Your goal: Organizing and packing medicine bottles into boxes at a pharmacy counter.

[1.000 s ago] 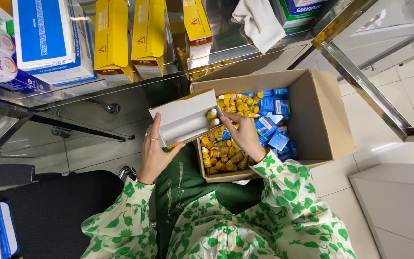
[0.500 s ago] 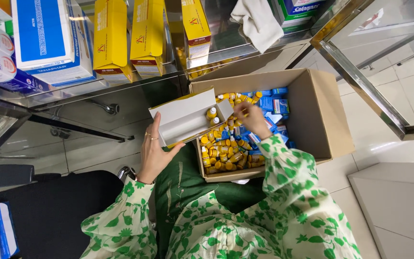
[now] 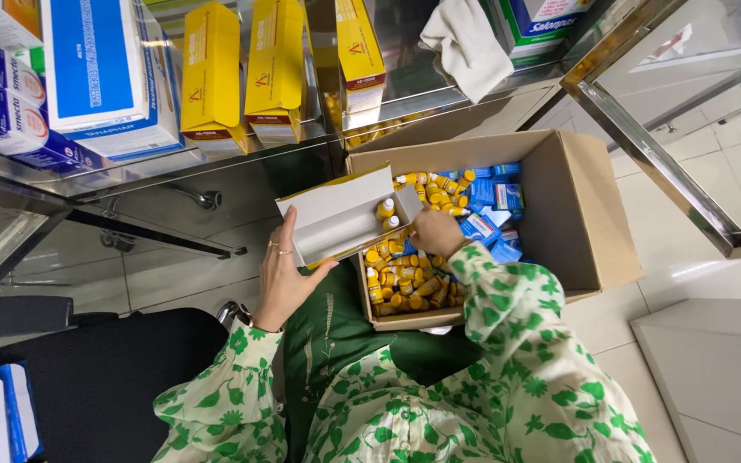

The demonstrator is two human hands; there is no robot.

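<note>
**Two hands at one small carton, over a box of bottles**

I take the brown cardboard box (image 3: 559,214) as my landmark and read from left to right.

Far left of it, on the glass shelf (image 3: 216,163), I count two blue-and-white packs at the edge, then one larger blue-and-white box (image 3: 105,73), then three yellow cartons (image 3: 272,64) standing side by side. One white cloth (image 3: 465,43) lies on the shelf above the box's back wall.

Just left of the cardboard box, my feed shows the left hand (image 3: 283,279), fingers spread and thumb out, pressed flat against the outside of one small open carton (image 3: 340,214). The carton is white inside with a yellow edge, and it lies tilted, its open end overhanging the box's left corner. Inside it, at that open end, I count two small yellow-capped bottles (image 3: 386,208).

The right hand (image 3: 436,231) sits inside the box's left half, right at the carton's mouth, fingers curled together. I cannot tell whether it pinches a bottle, because the knuckles hide the fingertips.

The cardboard box itself holds two kinds of stock. Its left half is a loose heap of small yellow bottles (image 3: 409,287), too many and too overlapped for me to count. Toward its middle lie small blue packets (image 3: 495,193), roughly eight, though some are hidden by the sleeve. The right half of the box is bare cardboard.
</note>
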